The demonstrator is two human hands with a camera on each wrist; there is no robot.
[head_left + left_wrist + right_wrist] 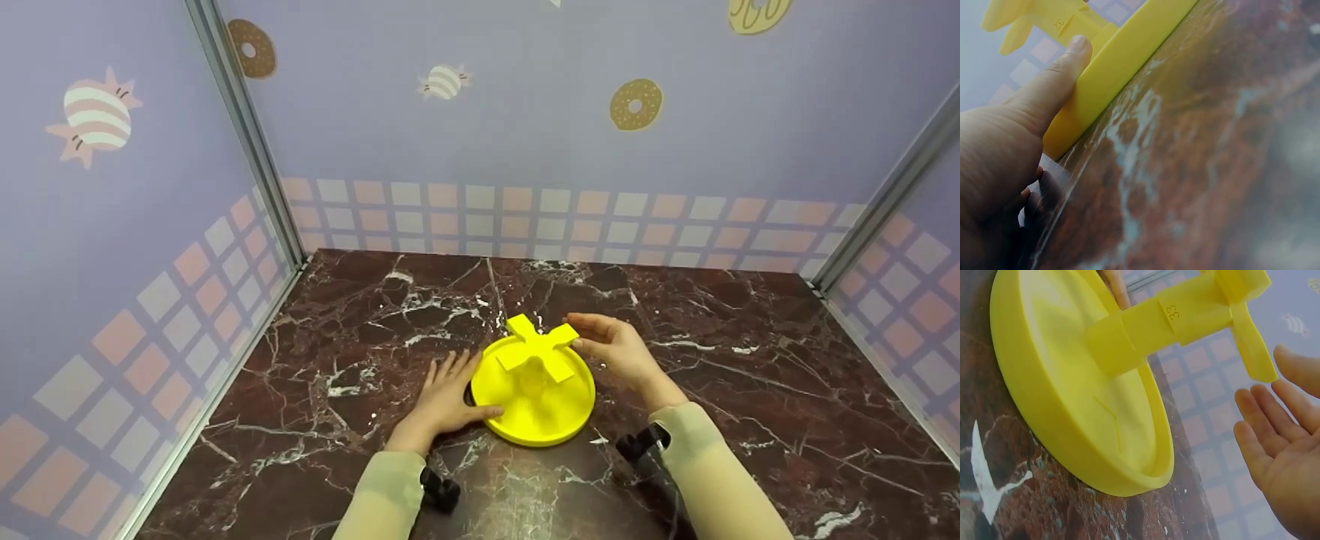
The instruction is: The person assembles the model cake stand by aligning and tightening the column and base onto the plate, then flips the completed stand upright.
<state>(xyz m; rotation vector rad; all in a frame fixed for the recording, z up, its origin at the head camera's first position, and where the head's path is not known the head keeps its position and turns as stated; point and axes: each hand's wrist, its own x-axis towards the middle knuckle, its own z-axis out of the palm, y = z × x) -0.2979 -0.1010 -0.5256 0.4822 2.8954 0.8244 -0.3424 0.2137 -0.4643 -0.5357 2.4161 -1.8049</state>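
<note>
A yellow round dish (544,431) with a raised rim sits on the table. From its middle rises a yellow post (1151,326) with moulded digits on its side. A flat four-armed cross (538,349) tops the post. My left hand (444,401) holds the dish at its left side, thumb over the rim and fingers spread along the outside. In the left wrist view the thumb (1058,81) lies across the rim. My right hand (619,349) is at the tip of the cross's far-right arm, fingers extended. Whether it touches that tip is hard to tell.
The dark red marble-patterned table (360,315) has white veins. Patterned lilac panels (487,135) stand behind and at both sides, joined by metal corner posts (247,120). Each wrist wears a black camera mount (643,444).
</note>
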